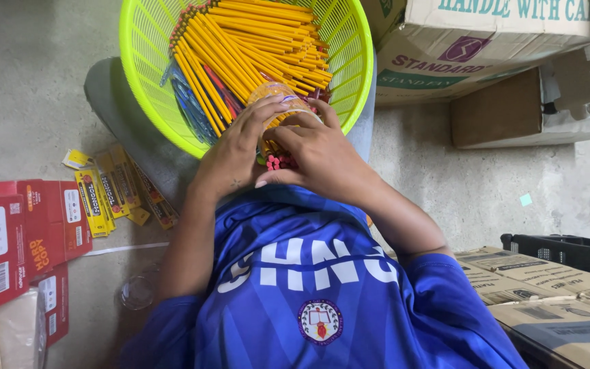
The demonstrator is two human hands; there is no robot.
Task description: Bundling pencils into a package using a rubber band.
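Gripping a small bundle of pencils [278,140], both hands meet just below the green basket [138,82]: the left hand [233,154] curls shut around the bundle's clear wrap, the right hand [322,160] closes over it from the other side, pink eraser ends poking out beneath. By the look of it, one bundle is gathered while a big heap of loose yellow pencils [254,41] remains in the basket. Left of the basket, small yellow boxes [104,191] and red cartons [15,239] lie on the grey concrete floor [22,82]; right of it stand cardboard boxes [486,48].
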